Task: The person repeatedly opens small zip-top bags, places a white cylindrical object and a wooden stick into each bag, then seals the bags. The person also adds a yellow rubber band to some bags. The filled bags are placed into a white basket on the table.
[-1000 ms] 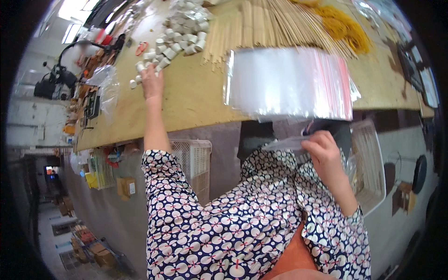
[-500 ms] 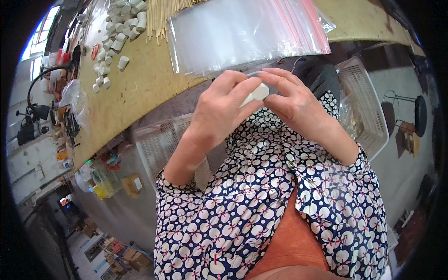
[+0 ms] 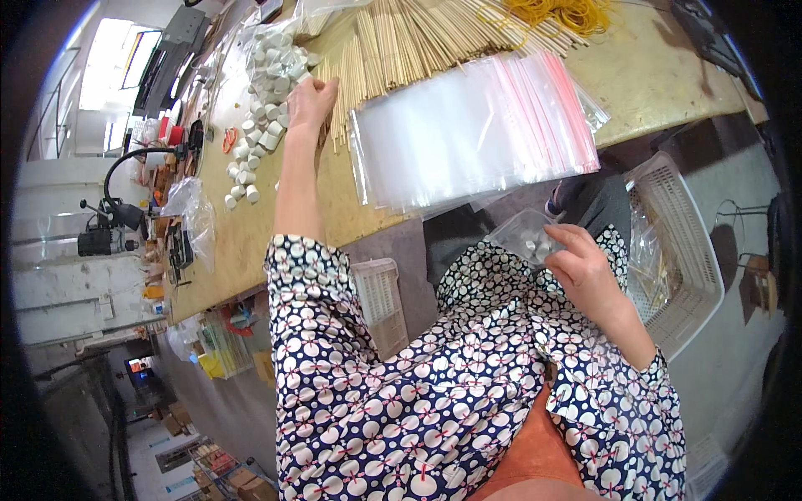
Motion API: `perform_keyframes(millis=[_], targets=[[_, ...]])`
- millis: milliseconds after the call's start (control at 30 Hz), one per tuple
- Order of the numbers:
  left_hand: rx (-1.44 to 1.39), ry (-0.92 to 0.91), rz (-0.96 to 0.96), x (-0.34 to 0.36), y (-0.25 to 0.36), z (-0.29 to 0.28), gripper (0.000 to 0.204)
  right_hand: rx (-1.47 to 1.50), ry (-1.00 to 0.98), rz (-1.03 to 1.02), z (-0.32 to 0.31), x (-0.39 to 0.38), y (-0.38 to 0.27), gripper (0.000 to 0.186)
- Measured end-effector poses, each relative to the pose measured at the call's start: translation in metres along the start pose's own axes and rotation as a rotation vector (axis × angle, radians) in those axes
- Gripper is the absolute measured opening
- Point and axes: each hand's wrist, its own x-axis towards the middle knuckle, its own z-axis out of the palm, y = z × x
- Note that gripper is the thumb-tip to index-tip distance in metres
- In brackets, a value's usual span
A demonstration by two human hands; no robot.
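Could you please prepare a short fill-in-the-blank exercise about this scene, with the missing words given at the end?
1. The hand holding the small clear bag is the person's ____ one.
2. Beside the left hand lie many small cylinders coloured ____.
3. The tangled thin bands at the far side of the table are coloured ____.

Missing words: right; white; yellow.

No text, label, number or sign can be read. The stack of clear bags (image 3: pixel 443 142) carries pink lines (image 3: pixel 555 100) but no legible lettering. Nothing readable shows on the white cylinders (image 3: pixel 271 140) to its left; the small lit panel (image 3: pixel 140 365), far to its lower left, is too small to read.
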Motion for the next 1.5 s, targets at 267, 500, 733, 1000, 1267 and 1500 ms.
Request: perform_keyframes(millis=[267, 500, 733, 1000, 1267, 1500], targets=[[-0.071, -0.324, -0.148, 0.02, 0.001, -0.012, 0.027, -0.016, 0.028, 0.033, -0.004, -0.004, 0.002, 0.013], [-0.99, 0.212, 0.005, -0.033, -0.004, -0.054, 0.013, -0.058, 0.027, -0.005, -0.005, 0.005, 0.001, 0.011], [-1.313, 0.088, 0.188, -0.195, 0.128, -0.11, 0.015, -0.115, 0.058, -0.084, -0.016, 0.022, -0.007, 0.009], [-1.091, -0.213, 0.375, -0.256, 0.183, -0.041, 0.033, -0.126, 0.085, -0.129, -0.027, 0.033, -0.012, 0.011], [-0.647, -0.126, 0.209, -0.109, 0.176, -0.053, 0.019, -0.123, 0.096, -0.066, -0.031, 0.014, -0.005, 0.011], [-0.246, -0.215, 0.021, 0.046, 0.156, 0.009, 0.041, -0.078, 0.114, -0.02, -0.027, 0.004, -0.004, 0.012]])
